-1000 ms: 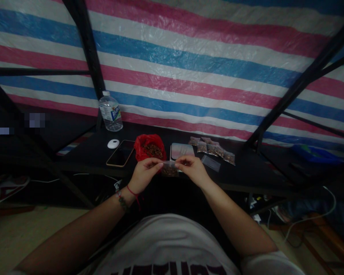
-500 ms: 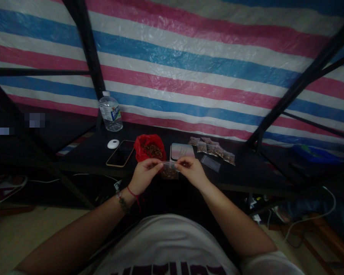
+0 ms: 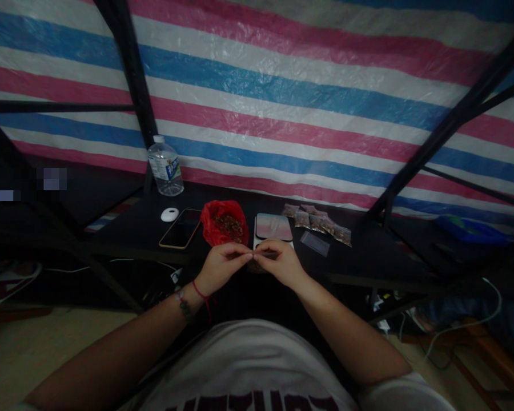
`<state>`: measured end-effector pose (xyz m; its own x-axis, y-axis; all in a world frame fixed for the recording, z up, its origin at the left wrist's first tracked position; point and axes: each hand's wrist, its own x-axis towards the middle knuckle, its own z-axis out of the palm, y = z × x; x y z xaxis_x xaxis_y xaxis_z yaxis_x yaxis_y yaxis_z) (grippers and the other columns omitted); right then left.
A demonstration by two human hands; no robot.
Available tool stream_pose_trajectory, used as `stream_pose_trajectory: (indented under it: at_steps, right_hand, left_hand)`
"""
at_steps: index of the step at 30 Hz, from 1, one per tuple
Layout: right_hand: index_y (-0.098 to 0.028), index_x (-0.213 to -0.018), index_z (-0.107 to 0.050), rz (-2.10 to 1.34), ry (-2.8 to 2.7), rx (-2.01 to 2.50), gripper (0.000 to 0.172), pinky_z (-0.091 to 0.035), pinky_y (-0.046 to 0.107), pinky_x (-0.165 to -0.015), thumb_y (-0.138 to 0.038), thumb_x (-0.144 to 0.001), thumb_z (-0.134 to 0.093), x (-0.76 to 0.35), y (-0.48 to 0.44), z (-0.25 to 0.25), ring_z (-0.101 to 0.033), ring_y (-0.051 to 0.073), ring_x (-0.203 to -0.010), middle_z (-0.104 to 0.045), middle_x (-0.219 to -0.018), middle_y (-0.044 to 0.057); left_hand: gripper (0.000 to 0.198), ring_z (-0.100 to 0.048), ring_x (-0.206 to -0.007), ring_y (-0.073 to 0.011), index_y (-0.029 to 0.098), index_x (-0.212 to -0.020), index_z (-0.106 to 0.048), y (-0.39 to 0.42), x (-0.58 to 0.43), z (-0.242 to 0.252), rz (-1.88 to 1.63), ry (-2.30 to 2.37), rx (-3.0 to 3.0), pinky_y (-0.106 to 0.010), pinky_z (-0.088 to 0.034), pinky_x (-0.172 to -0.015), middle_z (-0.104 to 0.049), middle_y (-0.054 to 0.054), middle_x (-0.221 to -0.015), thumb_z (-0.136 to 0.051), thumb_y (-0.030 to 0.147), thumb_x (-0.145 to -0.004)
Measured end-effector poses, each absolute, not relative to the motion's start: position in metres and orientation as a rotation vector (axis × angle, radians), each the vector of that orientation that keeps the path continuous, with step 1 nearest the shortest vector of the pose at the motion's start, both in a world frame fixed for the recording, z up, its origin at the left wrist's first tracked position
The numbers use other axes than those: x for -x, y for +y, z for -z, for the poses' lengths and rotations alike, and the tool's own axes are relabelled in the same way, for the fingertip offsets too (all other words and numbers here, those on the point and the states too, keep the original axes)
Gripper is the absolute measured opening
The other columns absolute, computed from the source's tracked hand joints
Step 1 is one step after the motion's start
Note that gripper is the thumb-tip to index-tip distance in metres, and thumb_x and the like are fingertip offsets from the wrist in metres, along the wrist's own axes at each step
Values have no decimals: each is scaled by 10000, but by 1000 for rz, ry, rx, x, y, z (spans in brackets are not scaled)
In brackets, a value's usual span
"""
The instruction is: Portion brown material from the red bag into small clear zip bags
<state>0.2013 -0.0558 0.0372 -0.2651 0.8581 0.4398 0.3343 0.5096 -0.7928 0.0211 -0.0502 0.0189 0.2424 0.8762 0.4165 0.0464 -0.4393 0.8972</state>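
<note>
My left hand [image 3: 227, 264] and my right hand [image 3: 280, 262] meet at the table's front edge, fingertips almost touching. Between them they pinch the top of a small clear zip bag [image 3: 257, 268] with brown pieces inside; most of it is hidden by the fingers. Just beyond my left hand lies a red plastic bag [image 3: 214, 228], its mouth spread around loose brown pieces [image 3: 229, 226]. A small scale [image 3: 274, 226] with a shiny plate sits behind my right hand. To its right are several filled zip bags [image 3: 317, 221] and a flat, unfilled zip bag [image 3: 315, 244].
On the black table [image 3: 128, 228] a phone [image 3: 180, 229], a white rounded object [image 3: 169, 214] and a clear plastic bottle [image 3: 166, 166] stand to the left. Dark metal posts [image 3: 131, 74] rise before a striped sheet [image 3: 282, 97]. A blue item [image 3: 469, 229] lies far right.
Both hands have come closer together along the bag's top edge and lowered slightly. More of the scale shows, while less of the held bag is visible.
</note>
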Motion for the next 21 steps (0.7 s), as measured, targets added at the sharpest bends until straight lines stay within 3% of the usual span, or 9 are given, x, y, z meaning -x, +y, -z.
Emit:
stream_pose_trajectory:
  at_steps: [21]
  right_hand:
    - [-177, -711, -715, -700, -1848, 1005, 66, -475, 231, -616, -221, -726, -667, -204, -56, -40, -627, 143, -655, -687, -710, 31]
  left_hand:
    - [151, -652, -665, -146, 148, -709, -695, -49, -17, -25, -1250, 957, -1877, -233, -509, -636, -713, -46, -718, -668, 288, -758]
